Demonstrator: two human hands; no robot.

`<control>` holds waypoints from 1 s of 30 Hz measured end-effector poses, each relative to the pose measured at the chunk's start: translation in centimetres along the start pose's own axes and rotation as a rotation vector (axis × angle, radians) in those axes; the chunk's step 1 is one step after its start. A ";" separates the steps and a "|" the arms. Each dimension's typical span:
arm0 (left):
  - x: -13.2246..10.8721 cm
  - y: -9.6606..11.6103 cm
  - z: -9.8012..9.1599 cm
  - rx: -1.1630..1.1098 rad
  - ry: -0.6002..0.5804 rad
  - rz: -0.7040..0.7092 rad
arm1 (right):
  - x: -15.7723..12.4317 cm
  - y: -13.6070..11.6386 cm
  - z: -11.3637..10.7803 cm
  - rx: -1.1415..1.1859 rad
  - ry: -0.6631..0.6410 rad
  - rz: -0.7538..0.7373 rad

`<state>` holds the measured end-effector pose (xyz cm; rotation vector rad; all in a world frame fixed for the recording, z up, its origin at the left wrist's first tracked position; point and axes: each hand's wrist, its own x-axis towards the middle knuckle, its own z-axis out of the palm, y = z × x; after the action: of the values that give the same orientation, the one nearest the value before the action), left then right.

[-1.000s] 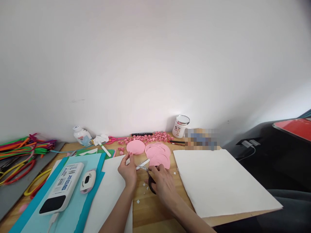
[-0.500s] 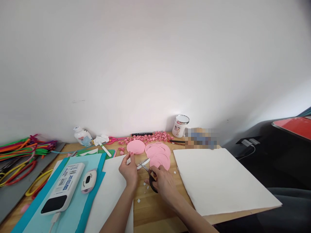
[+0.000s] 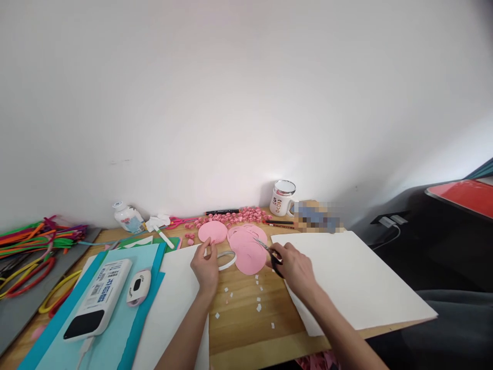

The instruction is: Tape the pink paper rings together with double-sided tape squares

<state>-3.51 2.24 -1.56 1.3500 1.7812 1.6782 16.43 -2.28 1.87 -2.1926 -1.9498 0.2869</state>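
My left hand [image 3: 206, 268] is closed, with thumb and finger pinched near the edge of a pink paper disc [image 3: 212, 232]. A narrow white ring, which looks like a roll of tape [image 3: 227, 265], juts out from its right side; the grip on it is partly hidden. My right hand [image 3: 295, 267] is wrapped around the black handles of a pair of scissors [image 3: 276, 263]. The blades point up and left over overlapping pink paper circles [image 3: 250, 258]. Small white squares [image 3: 259, 308] lie scattered on the wooden table [image 3: 246, 336] between my forearms.
Pink crumpled bits [image 3: 250, 214] line the wall beside a white mug [image 3: 283, 198] and black pens. White board [image 3: 354, 282] lies right. At left are a power bank [image 3: 98, 298], a small white device [image 3: 138, 288], a bottle [image 3: 129, 217] and coloured pipe cleaners [image 3: 42, 236].
My right hand has moved right and up with the scissors, away from the white strip by my left hand. The white ring now shows more fully. More white squares are visible on the table.
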 end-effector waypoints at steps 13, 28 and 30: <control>-0.8 -1.3 0.7 0.100 -0.497 0.259 | 0.8 6.6 -1.9 -0.145 -0.170 -0.096; -0.9 -1.4 0.7 0.054 -0.463 0.228 | 1.8 4.5 0.6 0.024 -0.076 -0.038; -0.9 -1.5 0.7 0.044 -0.475 0.215 | 1.7 4.4 0.7 0.006 -0.074 -0.045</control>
<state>-3.09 2.11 -3.40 1.8301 1.4450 1.2694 20.63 -1.08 0.00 -2.1600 -2.0311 0.3708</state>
